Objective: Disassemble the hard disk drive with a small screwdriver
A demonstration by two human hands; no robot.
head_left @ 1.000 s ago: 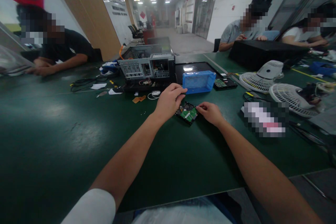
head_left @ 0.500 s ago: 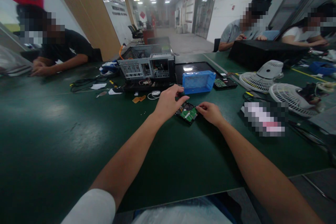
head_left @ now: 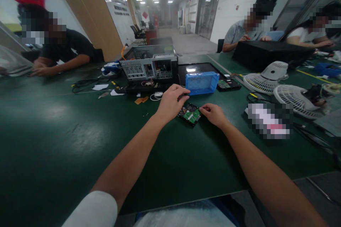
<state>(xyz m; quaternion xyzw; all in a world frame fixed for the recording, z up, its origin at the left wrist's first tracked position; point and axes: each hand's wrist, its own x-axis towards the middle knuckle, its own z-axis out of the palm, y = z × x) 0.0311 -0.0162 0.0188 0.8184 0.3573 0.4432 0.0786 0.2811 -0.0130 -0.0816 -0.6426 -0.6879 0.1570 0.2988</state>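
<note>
A hard drive with a green circuit board (head_left: 192, 115) lies on the green table between my hands. My left hand (head_left: 172, 101) is over its upper left edge, with the fingers closed round a small dark and red thing, too small to name, near the blue tray. My right hand (head_left: 213, 114) pinches the right corner of the drive with thumb and forefinger. Just beyond my hands, the blue plastic tray (head_left: 202, 83) stands tipped on its side.
An opened computer case (head_left: 149, 67) stands behind, left of a dark flat panel (head_left: 197, 67). Another drive (head_left: 228, 83) and white fan parts (head_left: 262, 79) are at the right. Orange scraps (head_left: 141, 100) and cables lie leftward. People sit across the table.
The thumb and fingers of my left hand have come together, and a small dark and red thing now shows between them. My right hand has stayed at the drive's corner.
</note>
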